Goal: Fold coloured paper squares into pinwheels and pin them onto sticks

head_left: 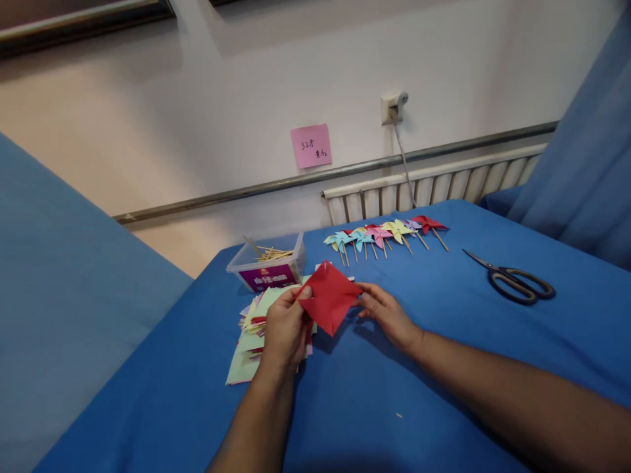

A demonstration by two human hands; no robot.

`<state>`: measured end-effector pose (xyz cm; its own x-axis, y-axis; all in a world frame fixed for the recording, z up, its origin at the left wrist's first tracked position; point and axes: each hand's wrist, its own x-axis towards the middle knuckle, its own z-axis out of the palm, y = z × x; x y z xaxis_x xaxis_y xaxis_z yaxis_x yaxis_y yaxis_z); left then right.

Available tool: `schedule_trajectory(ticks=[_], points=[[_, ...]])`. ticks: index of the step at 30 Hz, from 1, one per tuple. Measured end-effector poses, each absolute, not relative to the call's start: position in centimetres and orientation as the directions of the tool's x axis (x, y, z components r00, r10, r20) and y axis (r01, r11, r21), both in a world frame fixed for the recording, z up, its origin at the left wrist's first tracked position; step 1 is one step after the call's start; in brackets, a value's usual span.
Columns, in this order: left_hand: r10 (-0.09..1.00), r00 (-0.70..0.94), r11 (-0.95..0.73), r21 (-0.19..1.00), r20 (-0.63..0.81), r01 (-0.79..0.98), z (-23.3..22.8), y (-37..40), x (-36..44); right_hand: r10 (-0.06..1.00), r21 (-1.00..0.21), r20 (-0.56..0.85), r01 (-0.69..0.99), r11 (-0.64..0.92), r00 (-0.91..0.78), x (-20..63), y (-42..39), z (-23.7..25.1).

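Note:
A red paper square (329, 297) is held up over the blue table (444, 341), turned like a diamond. My left hand (286, 328) pinches its left corner between thumb and fingers. My right hand (387, 314) grips its right corner. Just under and behind my left hand lies a loose stack of coloured paper squares (249, 341), mostly pale green and yellow with red edges showing.
A clear plastic box with wooden sticks (269, 263) stands behind the stack. A row of several finished paper pinwheels (384, 233) lies at the table's far side. Black scissors (515, 281) lie to the right. A pink note (311, 146) hangs on the wall.

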<state>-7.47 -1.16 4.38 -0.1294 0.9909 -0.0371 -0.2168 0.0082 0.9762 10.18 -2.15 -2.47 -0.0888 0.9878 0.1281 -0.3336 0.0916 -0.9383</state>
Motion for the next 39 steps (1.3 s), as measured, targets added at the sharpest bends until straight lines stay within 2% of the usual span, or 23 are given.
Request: schedule_trajectory(ticks=[3,8,15,19,24,31,34,39], points=[[0.995,-0.011,0.096,0.975,-0.101,-0.202,3.7,-1.6,-6.6,0.991,-0.901,0.112,-0.429,0.068,-0.078,10.5,-2.0,-2.3],[0.987,0.067,0.153,0.975,-0.144,-0.164,3.0,-1.8,-6.0,0.990,-0.941,0.129,-0.322,0.105,-0.055,10.3,-1.9,-2.7],[0.977,0.145,0.204,0.891,-0.158,-0.405,3.2,-2.1,-5.3,0.990,-0.952,0.133,-0.273,0.138,0.039,10.1,-1.5,-3.4],[0.958,0.238,0.241,0.901,-0.161,-0.362,3.2,-2.4,-5.2,0.985,-0.951,0.142,-0.260,0.164,0.103,10.3,-1.3,-3.6],[0.979,0.164,0.152,0.972,-0.122,-0.178,2.4,-2.4,-4.9,0.988,-0.936,0.137,-0.318,0.154,0.076,10.2,-1.3,-3.7],[0.992,0.053,0.124,0.982,-0.118,-0.141,2.3,-2.0,-5.0,0.989,-0.931,0.145,-0.336,0.146,0.027,10.3,-1.7,-3.3],[0.995,-0.052,0.074,0.992,-0.080,-0.102,2.4,-1.9,-5.3,0.990,-0.946,0.141,-0.297,0.132,-0.008,10.5,-2.0,-2.9],[0.994,-0.102,0.029,0.992,-0.041,-0.120,2.1,-1.7,-5.5,0.988,-0.965,0.149,-0.225,0.137,-0.038,10.6,-2.3,-2.5]])
